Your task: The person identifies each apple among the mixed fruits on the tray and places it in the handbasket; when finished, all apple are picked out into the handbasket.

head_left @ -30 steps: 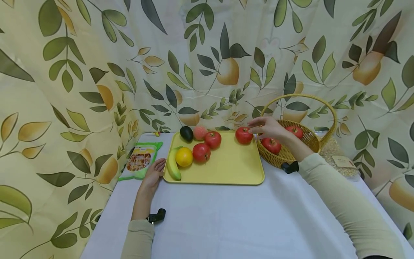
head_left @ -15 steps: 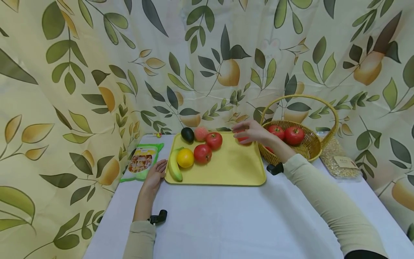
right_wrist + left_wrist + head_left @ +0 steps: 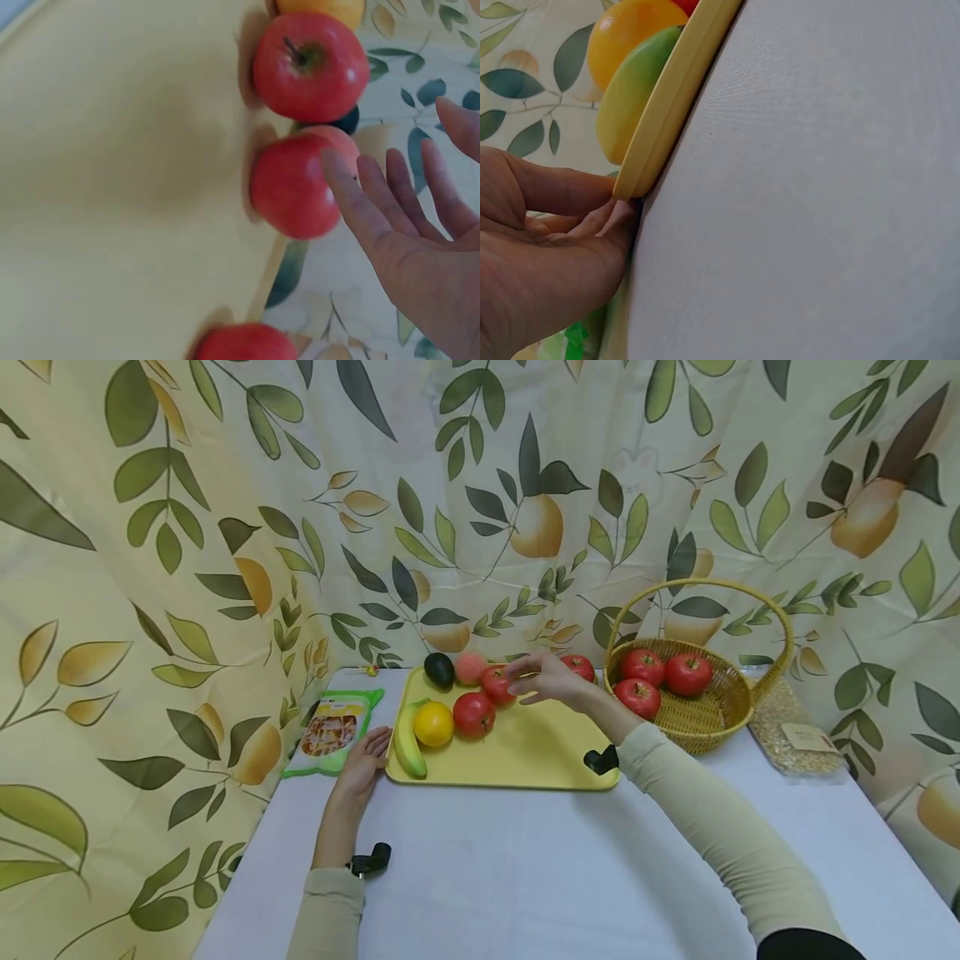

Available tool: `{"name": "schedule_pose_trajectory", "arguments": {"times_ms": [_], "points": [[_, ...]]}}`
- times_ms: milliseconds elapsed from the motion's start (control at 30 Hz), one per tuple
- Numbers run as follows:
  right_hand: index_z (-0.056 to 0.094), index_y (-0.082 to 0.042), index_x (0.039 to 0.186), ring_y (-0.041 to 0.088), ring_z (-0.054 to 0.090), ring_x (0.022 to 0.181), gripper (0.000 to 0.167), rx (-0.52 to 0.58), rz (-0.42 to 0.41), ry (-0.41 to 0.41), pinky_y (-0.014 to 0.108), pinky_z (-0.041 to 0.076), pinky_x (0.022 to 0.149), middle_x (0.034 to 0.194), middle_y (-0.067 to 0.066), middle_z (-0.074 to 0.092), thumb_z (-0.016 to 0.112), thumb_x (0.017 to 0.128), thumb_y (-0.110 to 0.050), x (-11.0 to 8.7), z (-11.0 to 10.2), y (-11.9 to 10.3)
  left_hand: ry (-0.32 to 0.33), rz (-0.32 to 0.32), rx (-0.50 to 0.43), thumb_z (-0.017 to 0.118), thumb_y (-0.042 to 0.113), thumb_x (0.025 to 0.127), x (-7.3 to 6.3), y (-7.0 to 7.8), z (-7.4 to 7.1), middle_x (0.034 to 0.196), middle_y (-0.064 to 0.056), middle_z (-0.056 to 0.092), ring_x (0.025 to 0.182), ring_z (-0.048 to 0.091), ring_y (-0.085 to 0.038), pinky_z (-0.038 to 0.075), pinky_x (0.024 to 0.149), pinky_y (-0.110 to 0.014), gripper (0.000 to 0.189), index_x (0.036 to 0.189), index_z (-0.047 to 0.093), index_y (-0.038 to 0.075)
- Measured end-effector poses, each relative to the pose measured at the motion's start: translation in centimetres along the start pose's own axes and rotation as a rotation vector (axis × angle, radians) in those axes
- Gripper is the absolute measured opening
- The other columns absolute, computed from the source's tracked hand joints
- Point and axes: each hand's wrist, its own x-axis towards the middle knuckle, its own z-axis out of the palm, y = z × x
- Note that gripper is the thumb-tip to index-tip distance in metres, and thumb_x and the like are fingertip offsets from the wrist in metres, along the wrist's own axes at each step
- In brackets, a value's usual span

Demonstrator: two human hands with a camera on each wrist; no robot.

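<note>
One right hand (image 3: 553,682), fingers spread, holding nothing, over yellow tray (image 3: 540,756); fingertips near red apple (image 3: 494,687) beside peach (image 3: 470,667). One left hand (image 3: 365,757), fingers touching tray's left rim; whether gripping cannot be told.

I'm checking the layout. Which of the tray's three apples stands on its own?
The red apple just left of the basket, partly behind the right hand in the head view. It stands alone; the other two apples sit side by side.
</note>
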Motion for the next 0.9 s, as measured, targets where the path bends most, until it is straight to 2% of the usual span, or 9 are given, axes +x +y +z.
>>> {"name": "schedule_pose_trajectory", "arguments": {"times_ms": [133,300,433,600,733,900], "points": [[0.054,0.007,0.144,0.025,0.066,0.113,0.05,-0.03,0.024,-0.025,0.057,0.053,0.106,0.146,0.033,0.051,0.068,0.098,-0.004,0.8,1.4,0.4,0.008,-0.008,0.002,0.033,-0.029,0.089,0.1,-0.1,0.1,0.166,-0.024,0.029,0.156,0.027,-0.034,0.023,0.129,-0.041,0.075,0.16,0.026,-0.006],[0.054,0.005,0.146,0.034,0.058,0.131,0.051,-0.083,-0.007,-0.053,0.045,0.054,0.108,0.15,0.029,0.051,0.067,0.097,-0.004,1.7,2.6,1.1,-0.003,-0.007,-0.005,0.032,-0.028,0.089,0.2,-0.2,0.0,0.167,-0.025,0.028,0.156,0.025,-0.035,0.023,0.129,-0.042,0.075,0.161,0.025,-0.006],[0.055,0.001,0.147,0.037,0.049,0.142,0.051,-0.098,-0.013,-0.095,0.048,0.051,0.111,0.155,0.024,0.049,0.065,0.097,0.0,2.5,3.2,1.5,-0.007,-0.003,-0.011,0.032,-0.029,0.089,0.3,-0.1,-0.1,0.167,-0.026,0.027,0.156,0.025,-0.035,0.023,0.129,-0.042,0.075,0.16,0.025,-0.007],[0.054,-0.004,0.15,0.035,0.045,0.144,0.053,-0.093,-0.022,-0.144,0.054,0.046,0.114,0.157,0.02,0.047,0.062,0.099,0.002,3.4,3.8,2.0,-0.003,-0.003,-0.02,0.032,-0.029,0.088,0.3,-0.1,-0.2,0.166,-0.025,0.028,0.156,0.025,-0.035,0.023,0.129,-0.042,0.076,0.16,0.026,-0.007],[0.052,-0.005,0.152,0.033,0.045,0.14,0.054,-0.119,-0.027,-0.17,0.05,0.047,0.114,0.158,0.015,0.047,0.059,0.099,0.003,3.9,4.2,2.3,-0.011,0.002,-0.014,0.032,-0.029,0.088,0.2,0.0,-0.2,0.166,-0.027,0.027,0.156,0.025,-0.036,0.022,0.129,-0.043,0.076,0.16,0.024,-0.008],[0.053,-0.004,0.151,0.033,0.05,0.128,0.053,-0.119,0.003,-0.142,0.055,0.052,0.107,0.154,0.013,0.049,0.058,0.099,0.004,4.1,4.4,2.6,-0.011,0.002,-0.009,0.033,-0.029,0.089,0.2,0.0,-0.1,0.166,-0.026,0.027,0.156,0.025,-0.035,0.023,0.129,-0.042,0.075,0.16,0.024,-0.008]]}}
